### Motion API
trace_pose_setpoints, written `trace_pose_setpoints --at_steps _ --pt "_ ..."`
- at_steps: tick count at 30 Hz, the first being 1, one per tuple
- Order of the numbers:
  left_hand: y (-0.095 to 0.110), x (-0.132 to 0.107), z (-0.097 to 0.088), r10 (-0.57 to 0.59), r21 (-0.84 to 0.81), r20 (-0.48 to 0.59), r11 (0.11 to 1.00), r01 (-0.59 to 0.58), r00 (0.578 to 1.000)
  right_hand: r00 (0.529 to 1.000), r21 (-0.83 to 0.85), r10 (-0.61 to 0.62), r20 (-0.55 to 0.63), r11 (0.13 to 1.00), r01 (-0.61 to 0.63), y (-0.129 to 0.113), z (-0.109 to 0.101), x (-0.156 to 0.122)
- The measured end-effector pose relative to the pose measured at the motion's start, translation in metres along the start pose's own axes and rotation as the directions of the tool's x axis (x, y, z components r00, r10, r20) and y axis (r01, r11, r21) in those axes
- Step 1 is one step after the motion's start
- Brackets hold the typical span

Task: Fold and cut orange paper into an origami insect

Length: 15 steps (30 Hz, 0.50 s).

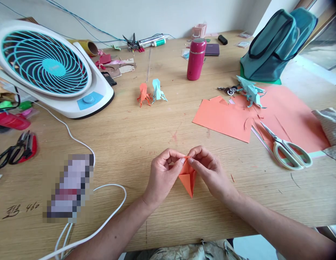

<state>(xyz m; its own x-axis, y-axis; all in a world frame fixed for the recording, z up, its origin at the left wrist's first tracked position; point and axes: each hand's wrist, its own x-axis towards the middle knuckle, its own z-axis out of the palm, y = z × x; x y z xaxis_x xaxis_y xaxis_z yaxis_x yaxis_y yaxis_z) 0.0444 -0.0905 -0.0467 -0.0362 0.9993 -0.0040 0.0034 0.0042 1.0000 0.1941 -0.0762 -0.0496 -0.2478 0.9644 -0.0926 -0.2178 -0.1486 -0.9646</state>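
Note:
Between my two hands is a small piece of folded orange paper, its pointed end directed down toward me. My left hand pinches its top edge between thumb and fingers. On the other side, my right hand pinches the same top edge, the two thumbs close together. Part of the fold is hidden behind the fingers. Beyond the hands stand an orange origami figure and a light blue origami figure, side by side.
At right, white-handled scissors lie by orange paper sheets with a blue origami figure. A pink thermos and a teal bag stand behind. On the left are a fan, black-handled scissors and a white cable.

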Motion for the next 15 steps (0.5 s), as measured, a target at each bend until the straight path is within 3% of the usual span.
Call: trace_pose_setpoints --at_steps 15 --pt "0.005 0.0009 0.0024 0.091 0.101 0.011 0.991 -0.091 0.996 1.0 0.006 -0.022 0.006 1.0 0.022 -0.0023 0.0007 0.0002"
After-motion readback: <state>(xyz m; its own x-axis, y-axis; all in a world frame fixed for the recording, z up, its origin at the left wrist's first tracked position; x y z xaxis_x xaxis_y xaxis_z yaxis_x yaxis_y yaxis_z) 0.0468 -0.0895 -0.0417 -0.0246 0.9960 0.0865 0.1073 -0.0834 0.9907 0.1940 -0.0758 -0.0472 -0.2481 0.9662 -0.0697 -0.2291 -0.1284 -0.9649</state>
